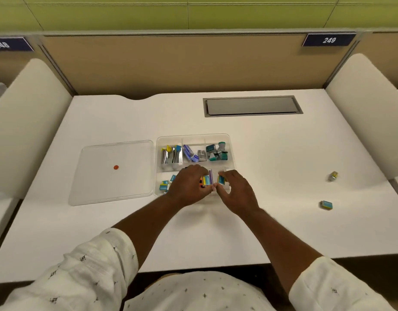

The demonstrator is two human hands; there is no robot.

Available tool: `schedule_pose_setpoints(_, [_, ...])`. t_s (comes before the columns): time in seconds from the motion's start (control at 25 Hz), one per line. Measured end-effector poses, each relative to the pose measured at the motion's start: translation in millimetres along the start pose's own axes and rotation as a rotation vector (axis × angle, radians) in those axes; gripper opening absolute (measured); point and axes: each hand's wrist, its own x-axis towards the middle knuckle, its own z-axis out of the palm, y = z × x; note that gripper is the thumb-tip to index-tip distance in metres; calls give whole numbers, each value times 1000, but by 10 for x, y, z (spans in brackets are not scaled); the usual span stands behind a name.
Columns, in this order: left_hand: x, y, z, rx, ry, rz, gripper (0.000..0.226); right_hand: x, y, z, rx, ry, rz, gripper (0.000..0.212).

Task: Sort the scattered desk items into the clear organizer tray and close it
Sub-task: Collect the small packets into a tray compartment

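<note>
At a numbered study desk, the clear lid (113, 171) lies flat just left of the organizer tray (193, 139), marked by an orange dot (116, 167) and set aside, it seems, so the compartments stay reachable until sorting is done. The tray sits open at mid-desk. Its back row holds silvery pieces (171, 153), purple boxes (190, 152) and teal pieces (217, 151), like kept with like. A few blue-and-yellow boxes (164, 186) sit in the front left cell. The left hand (189, 187) reaches into the front middle compartment with its fingers curled down over the contents. Whether it grips the upright box (206, 180) at its fingertips or only steadies it cannot be told. Beside it, the right hand (236, 191) pinches a small blue box (221, 179) between thumb and fingers over the front right cell, apparently to slot it in. Both hands cover most of the front row, so what lies beneath them is hidden, and the clear dividers there are hard to trace. Far to the right, well apart from the tray, two stray pieces wait on the desk, a yellowish one (333, 176) too blurred to identify and a blue box (326, 204). By that showing the sorting is unfinished and the lid not yet on.
</note>
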Motion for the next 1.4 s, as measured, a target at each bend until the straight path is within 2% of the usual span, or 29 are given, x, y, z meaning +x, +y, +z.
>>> schedule_pose_setpoints(0.32, [-237, -797, -268, 47, 72, -83, 51, 191, -562, 489, -69, -143, -22, 48])
schedule_pose_setpoints(0.68, [-326, -1088, -377, 21, 102, -99, 57, 452, -837, 727, -117, -248, -68, 56])
schedule_pose_setpoints(1.0, [-271, -1000, -367, 7, 52, -114, 66, 413, -706, 659, -161, -236, -84, 70])
schedule_pose_setpoints(1.4, [133, -199, 48, 1, 92, -73, 60, 111, 174, -123, -215, -139, -99, 62])
